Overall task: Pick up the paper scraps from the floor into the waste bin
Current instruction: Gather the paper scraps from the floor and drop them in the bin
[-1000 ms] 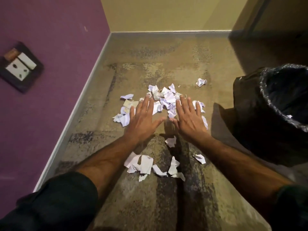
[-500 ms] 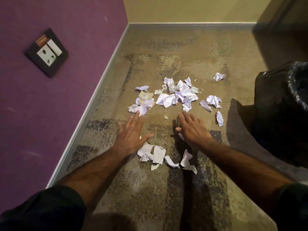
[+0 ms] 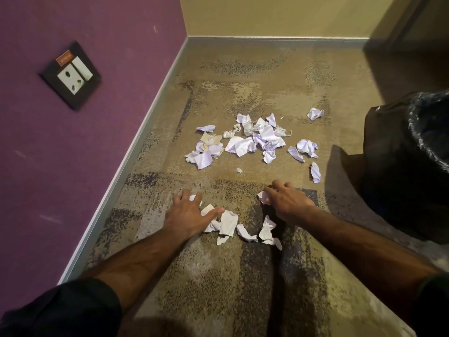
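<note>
A: Where's the paper?

B: The main heap of crumpled white paper scraps lies on the mottled tan carpet floor toward twelve o'clock; a smaller row of torn white pieces sits between the hands.

A: The grips?

B: The left hand lies flat, fingers spread, thumb touching that near row — nothing held. The right hand has fingers curled down onto one small white scrap; whether it's truly pinched, I can't tell.

A: The bin?

B: The black bag-lined waste bin stands at three o'clock.
</note>
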`<state>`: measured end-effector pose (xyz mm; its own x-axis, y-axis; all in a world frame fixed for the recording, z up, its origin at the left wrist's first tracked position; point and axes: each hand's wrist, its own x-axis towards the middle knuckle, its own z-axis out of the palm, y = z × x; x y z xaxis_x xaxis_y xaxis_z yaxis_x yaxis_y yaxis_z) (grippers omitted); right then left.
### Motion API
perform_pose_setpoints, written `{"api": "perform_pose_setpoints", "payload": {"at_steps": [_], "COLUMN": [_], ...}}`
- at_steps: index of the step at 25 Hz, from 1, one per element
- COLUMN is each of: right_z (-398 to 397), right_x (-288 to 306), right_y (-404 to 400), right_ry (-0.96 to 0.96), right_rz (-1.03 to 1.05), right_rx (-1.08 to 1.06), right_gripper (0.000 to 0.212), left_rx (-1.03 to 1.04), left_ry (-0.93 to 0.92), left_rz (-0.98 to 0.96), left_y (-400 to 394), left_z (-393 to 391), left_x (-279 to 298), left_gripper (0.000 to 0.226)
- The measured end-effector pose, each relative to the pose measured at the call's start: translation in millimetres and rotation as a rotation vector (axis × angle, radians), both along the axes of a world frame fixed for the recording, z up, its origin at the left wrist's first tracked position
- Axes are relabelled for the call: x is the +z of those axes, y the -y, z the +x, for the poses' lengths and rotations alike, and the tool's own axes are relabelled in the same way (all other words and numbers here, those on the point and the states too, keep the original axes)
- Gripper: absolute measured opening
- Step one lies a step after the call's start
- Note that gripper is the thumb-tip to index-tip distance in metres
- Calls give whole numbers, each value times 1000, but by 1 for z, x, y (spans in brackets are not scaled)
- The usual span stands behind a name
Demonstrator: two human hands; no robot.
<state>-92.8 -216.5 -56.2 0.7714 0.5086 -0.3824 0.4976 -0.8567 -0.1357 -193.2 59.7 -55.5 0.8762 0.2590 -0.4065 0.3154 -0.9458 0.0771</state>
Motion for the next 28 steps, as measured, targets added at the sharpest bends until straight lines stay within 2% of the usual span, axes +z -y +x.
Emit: {"api": "perform_pose_setpoints", "payload": {"at_steps": [2,4,9,14,17,20,23,28], "right_z": [-4,-11,-32,-22,-22,-33,-45,-54], "right_x": [5,8,14,31,33,24,11,-3], "right_y": [5,10,22,36,45,41,24,-1], "right_ry": [-34,-81,-178,-142,-116,-267,-332,-219], "right_rz": [-5,-16,12,-37,-169,-237,-181,-59], "right_rx": [-32,-60,-70,-13,-97,-273,-318,-203], "right_gripper": [32,36,73,114,137,160,165,164], "left_rx": [8,-5,-132,-329,-247,-67,-31,-215], "left_ry": [-14,-8,25,102,41,-143,-193,-97], "left_rz": [-39,-95,-176,-15,52,-18,-116,-115], "left_y": [13,27,69,67,35,12,12,26], "left_z": [-1,-4,-11,7,19,22,19,6], "left_x": [2,2,-1,3,8,8,5,-4], "left_gripper": [121,118,119,122,134,146,154,162]}}
